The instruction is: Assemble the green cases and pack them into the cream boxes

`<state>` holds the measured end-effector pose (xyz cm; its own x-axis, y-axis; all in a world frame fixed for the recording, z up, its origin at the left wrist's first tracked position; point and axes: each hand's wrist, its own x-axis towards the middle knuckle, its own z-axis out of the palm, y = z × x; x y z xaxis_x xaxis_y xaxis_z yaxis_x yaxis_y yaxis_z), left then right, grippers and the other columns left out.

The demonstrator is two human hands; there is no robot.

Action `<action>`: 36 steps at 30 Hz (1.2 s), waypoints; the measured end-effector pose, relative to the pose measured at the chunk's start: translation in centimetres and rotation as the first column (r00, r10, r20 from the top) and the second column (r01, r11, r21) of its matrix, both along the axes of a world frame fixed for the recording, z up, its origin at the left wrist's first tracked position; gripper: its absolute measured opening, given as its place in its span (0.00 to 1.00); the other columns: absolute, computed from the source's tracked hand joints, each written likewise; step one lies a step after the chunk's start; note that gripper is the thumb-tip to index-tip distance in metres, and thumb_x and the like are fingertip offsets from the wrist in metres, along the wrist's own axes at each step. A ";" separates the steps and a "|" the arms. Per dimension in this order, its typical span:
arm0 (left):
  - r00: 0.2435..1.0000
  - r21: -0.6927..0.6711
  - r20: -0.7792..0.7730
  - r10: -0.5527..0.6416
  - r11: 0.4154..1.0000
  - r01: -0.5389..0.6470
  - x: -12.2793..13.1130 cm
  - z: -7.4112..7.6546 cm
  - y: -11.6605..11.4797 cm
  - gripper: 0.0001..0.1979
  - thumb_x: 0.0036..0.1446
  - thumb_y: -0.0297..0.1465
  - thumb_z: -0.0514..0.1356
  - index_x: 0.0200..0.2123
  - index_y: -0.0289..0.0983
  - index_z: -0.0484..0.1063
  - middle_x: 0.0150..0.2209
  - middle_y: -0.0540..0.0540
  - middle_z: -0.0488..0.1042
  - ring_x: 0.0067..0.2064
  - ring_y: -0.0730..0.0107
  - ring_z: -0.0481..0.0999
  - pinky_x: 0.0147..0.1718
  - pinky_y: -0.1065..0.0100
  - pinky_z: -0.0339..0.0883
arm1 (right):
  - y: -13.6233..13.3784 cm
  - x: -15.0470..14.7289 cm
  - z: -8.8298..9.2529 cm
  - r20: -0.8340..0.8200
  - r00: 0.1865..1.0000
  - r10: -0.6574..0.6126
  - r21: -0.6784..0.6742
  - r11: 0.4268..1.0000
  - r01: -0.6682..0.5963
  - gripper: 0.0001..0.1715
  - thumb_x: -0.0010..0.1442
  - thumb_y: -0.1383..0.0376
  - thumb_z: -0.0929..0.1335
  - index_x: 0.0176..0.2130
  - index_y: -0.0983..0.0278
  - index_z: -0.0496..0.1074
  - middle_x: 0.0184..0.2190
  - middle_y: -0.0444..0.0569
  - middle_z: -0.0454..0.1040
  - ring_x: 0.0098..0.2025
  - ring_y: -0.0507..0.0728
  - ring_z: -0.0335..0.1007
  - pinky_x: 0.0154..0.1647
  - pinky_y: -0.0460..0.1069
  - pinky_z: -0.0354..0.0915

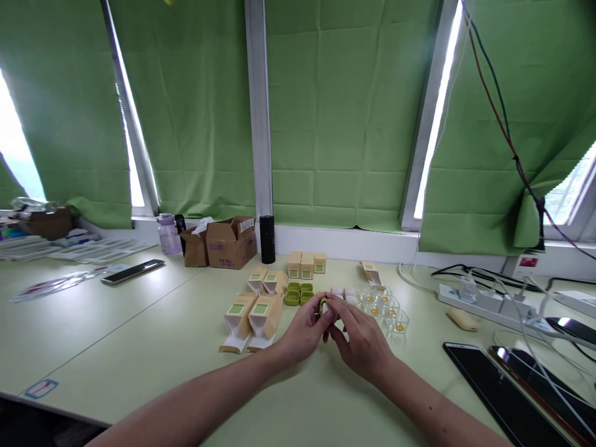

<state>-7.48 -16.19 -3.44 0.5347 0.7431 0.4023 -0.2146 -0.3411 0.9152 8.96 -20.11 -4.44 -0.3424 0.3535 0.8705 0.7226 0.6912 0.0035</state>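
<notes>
My left hand [305,332] and my right hand [361,341] meet over the pale green table, fingers pinched together on a small green and yellow item [323,305] with a white part. Just behind them lie green caps [298,293] and small white pieces [344,293]. To the right stand several clear little cups [390,310] with yellow centres. Left of my hands lie open tan cartons [254,318] with green labels; more of them [267,280] lie behind, and closed tan boxes [306,264] stand at the back.
Brown cardboard boxes [228,242], a black cylinder [267,239] and a purple bottle [167,233] stand by the window sill. A power strip [484,303] with cables and dark phones [493,385] lie at the right. A black remote-like bar [133,272] lies at the left.
</notes>
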 end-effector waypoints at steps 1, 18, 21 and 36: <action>1.000 0.008 -0.012 0.010 1.000 -0.010 -0.1 -0.1 0.1 0.34 0.61 0.53 0.63 0.57 0.32 0.67 0.32 0.50 0.69 0.27 0.75 0.68 0.26 0.69 0.66 | 0.0 0.0 0.0 -0.010 1.000 0.002 -0.018 1.000 -0.002 0.30 0.70 0.71 0.63 0.68 0.64 0.58 0.57 0.63 0.77 0.58 0.64 0.77 0.51 0.57 0.79; 0.965 0.070 -0.101 0.242 0.969 -0.236 -2.1 0.9 0.8 0.27 0.71 0.50 0.51 0.62 0.39 0.61 0.55 0.37 0.76 0.34 0.70 0.76 0.33 0.66 0.67 | 0.3 0.0 -0.1 -0.528 0.849 -0.002 -0.412 0.875 -0.254 0.18 0.68 0.58 0.67 0.55 0.60 0.66 0.46 0.55 0.78 0.38 0.58 0.78 0.29 0.50 0.76; 0.949 0.154 -0.106 0.295 0.948 -0.278 -2.2 0.6 1.3 0.22 0.71 0.44 0.54 0.62 0.40 0.62 0.52 0.38 0.78 0.39 0.67 0.76 0.41 0.63 0.69 | 0.5 -0.1 0.2 -0.670 0.743 -0.016 -0.471 0.782 -0.408 0.21 0.66 0.53 0.70 0.53 0.60 0.67 0.45 0.55 0.78 0.38 0.58 0.76 0.24 0.48 0.74; 0.851 0.766 -0.241 0.467 0.630 -0.128 -2.8 0.2 0.9 0.32 0.62 0.21 0.59 0.67 0.48 0.64 0.66 0.37 0.61 0.64 0.49 0.66 0.59 0.46 0.69 | 1.0 -0.1 0.9 -0.924 0.350 -0.154 -0.382 0.426 -0.820 0.33 0.50 0.42 0.78 0.42 0.65 0.76 0.31 0.47 0.76 0.27 0.55 0.76 0.20 0.47 0.70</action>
